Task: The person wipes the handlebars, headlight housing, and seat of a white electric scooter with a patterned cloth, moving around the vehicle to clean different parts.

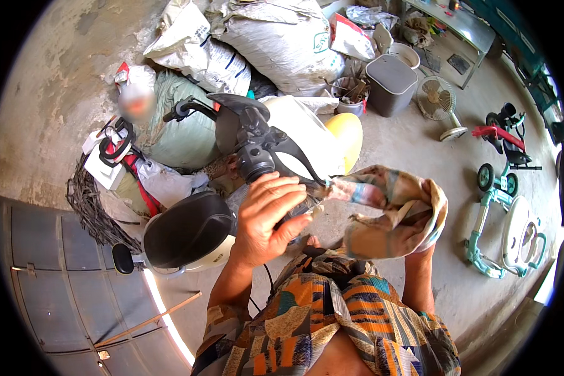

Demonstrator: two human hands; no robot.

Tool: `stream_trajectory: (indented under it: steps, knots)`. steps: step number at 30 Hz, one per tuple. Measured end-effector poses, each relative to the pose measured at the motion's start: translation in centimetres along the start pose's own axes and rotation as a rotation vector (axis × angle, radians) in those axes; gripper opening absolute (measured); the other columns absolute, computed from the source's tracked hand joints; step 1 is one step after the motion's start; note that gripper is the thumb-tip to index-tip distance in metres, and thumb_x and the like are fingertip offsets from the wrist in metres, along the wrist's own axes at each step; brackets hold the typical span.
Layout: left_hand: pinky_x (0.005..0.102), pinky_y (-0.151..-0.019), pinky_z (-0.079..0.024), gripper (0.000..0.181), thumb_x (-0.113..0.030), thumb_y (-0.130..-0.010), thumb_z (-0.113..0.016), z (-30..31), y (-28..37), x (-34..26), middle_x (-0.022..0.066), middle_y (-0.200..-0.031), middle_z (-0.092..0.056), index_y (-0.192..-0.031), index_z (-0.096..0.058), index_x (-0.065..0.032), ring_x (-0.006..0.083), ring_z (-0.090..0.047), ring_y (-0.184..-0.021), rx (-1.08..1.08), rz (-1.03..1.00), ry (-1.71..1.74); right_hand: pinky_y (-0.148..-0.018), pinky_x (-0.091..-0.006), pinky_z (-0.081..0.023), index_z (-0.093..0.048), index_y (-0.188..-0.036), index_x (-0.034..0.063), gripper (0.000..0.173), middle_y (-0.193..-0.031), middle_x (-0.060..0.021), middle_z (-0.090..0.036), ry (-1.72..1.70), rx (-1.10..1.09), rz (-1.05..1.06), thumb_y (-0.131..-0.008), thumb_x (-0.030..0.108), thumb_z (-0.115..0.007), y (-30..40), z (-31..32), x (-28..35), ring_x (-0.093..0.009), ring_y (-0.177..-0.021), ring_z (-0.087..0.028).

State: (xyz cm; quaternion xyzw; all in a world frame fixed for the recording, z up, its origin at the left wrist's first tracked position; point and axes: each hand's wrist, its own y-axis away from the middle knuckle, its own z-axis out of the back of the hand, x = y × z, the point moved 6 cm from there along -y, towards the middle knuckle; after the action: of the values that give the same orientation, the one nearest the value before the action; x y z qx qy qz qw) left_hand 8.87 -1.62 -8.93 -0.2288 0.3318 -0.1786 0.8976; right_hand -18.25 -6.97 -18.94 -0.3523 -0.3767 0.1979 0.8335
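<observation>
My left hand point(268, 218) rests with bent fingers on the black handlebar grip point(254, 165) of an electric scooter; whether the fingers close round it cannot be made out. My right hand point(420, 251) is mostly hidden under a crumpled beige patterned cloth point(395, 221), which it holds up at the right of the scooter. One end of the cloth reaches to the handlebar's black lever point(308, 164). The scooter's black seat point(188, 230) lies to the left of my left hand. The other handlebar grip point(171, 115) points to the upper left.
Large woven sacks point(282, 47) lean by the wall beyond the scooter. A grey lidded bin point(391, 84), a fan point(436, 98), a child's tricycle point(505, 136) and a mint-green child's walker point(517, 235) stand to the right. A wooden stick point(148, 319) lies at the lower left near a metal door point(42, 286).
</observation>
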Motion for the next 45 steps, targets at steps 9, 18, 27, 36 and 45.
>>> stream_trajectory:
  steps: [9, 18, 27, 36, 45]
  knots:
    - [0.0405, -0.093, -0.037, 0.032, -0.036, -0.090, -0.067, -0.9, -0.2, 1.2, 0.0065, -0.086, -0.073, -0.092, -0.074, -0.0054, 0.0243, -0.069, -0.084, 0.029, -0.028, 0.113, -0.081, -0.0312, -0.058, -0.058, -0.124, 0.0007, 0.040, -0.110, -0.0117, -0.066, -0.611, 0.343, -0.806, -0.088, 0.015, -0.068, 1.1, -9.0, -4.6, -0.020, -0.094, -0.067]
    - [0.0416, -0.092, -0.039, 0.025, -0.031, -0.084, -0.073, -0.7, -0.4, 2.0, 0.0039, -0.087, -0.073, -0.092, -0.075, -0.0077, 0.0213, -0.067, -0.082, 0.067, 0.003, 0.139, -0.084, -0.0295, -0.053, -0.068, -0.116, 0.0010, 0.027, -0.103, -0.0053, -0.072, -1.168, 0.333, -0.922, -0.090, 0.009, -0.069, -0.8, -19.9, -4.3, -0.012, -0.093, -0.066]
    - [0.0466, -0.102, -0.036, 0.035, -0.040, -0.085, -0.071, -1.0, -0.3, 1.6, 0.0076, -0.089, -0.076, -0.090, -0.075, -0.0060, 0.0243, -0.071, -0.088, -0.091, 0.332, 0.123, -0.081, -0.0277, -0.052, -0.069, -0.114, 0.0024, 0.024, -0.101, -0.0033, -0.072, -1.236, 0.419, -0.925, -0.093, 0.002, -0.060, -3.7, -23.7, -8.7, -0.011, -0.090, -0.064]
    - [0.0479, -0.117, -0.026, 0.059, -0.008, -0.069, -0.067, -1.5, -0.2, -0.3, 0.0234, -0.144, -0.050, -0.127, -0.060, 0.0053, 0.0382, -0.043, -0.139, -0.360, 0.676, -0.119, -0.094, -0.0310, -0.051, -0.061, -0.128, 0.0012, 0.036, -0.115, -0.0078, -0.069, -1.063, 0.570, -0.672, -0.091, -0.003, -0.061, -10.4, -24.4, -11.6, -0.016, -0.104, -0.063]
    - [0.0509, -0.113, -0.030, 0.057, -0.007, -0.070, -0.077, -1.6, -0.4, 0.1, 0.0235, -0.149, -0.044, -0.123, -0.061, 0.0028, 0.0451, -0.034, -0.142, -0.337, 0.856, -0.302, -0.096, -0.0461, -0.041, -0.063, -0.120, 0.0038, 0.049, -0.111, -0.0175, -0.063, -0.572, 0.658, 0.248, -0.072, -0.002, -0.059, -10.6, -34.2, 0.0, -0.034, -0.113, -0.057]
